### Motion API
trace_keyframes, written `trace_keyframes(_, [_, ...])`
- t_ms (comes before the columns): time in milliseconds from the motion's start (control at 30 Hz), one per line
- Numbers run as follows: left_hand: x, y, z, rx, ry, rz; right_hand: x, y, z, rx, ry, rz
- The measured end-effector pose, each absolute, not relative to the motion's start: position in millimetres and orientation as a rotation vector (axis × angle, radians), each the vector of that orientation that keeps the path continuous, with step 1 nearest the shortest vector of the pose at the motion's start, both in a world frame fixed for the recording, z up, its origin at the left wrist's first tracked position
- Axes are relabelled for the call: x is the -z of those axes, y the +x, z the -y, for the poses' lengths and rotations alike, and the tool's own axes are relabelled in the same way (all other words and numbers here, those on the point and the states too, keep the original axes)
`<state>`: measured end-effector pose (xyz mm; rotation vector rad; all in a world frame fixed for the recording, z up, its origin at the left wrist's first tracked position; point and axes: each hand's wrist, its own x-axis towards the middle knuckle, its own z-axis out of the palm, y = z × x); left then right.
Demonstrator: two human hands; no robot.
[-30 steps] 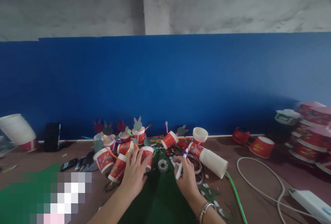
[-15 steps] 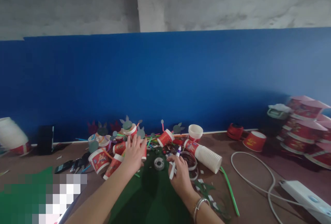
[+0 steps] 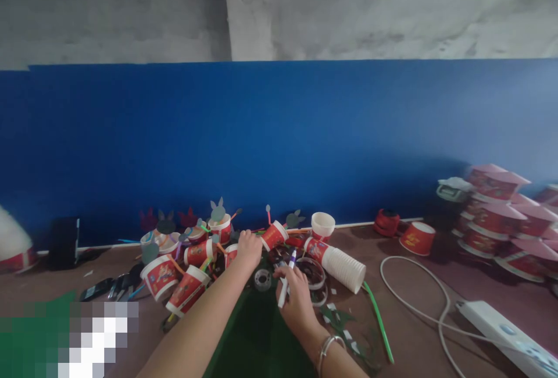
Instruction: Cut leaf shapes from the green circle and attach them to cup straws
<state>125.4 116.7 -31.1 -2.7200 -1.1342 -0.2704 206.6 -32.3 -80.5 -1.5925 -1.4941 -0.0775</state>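
Observation:
My right hand (image 3: 299, 299) is closed around a white marker (image 3: 284, 292) with a purple end, held upright at a slant. My left hand (image 3: 250, 249) reaches into the pile with its fingers curled down; whatever is in them is hidden. Just right of it lies a tipped red paper cup (image 3: 274, 235) with a pipe cleaner sticking up. Another red cup (image 3: 231, 256) is partly covered by my left wrist. Between my hands a tape roll (image 3: 262, 280) rests on a green sheet (image 3: 257, 331).
Several decorated red cups (image 3: 188, 291) lie to the left. On the right are a stack of white-rimmed cups (image 3: 344, 268), a green pipe cleaner (image 3: 380, 323), a looped cable (image 3: 440, 285) and a power strip (image 3: 501, 325). Pink-topped cups (image 3: 497, 215) are piled far right.
My left hand has moved right and forward from the cup it was over, and its spread fingers have curled. My right hand keeps the marker. The view has turned slightly right.

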Motion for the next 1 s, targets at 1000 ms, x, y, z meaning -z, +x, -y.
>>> trace_keyframes(1000, [13.6,82.4,-46.5,0.836,-2.906,0.575,39.7,216.6,28.7,-0.675,-1.274,0.556])
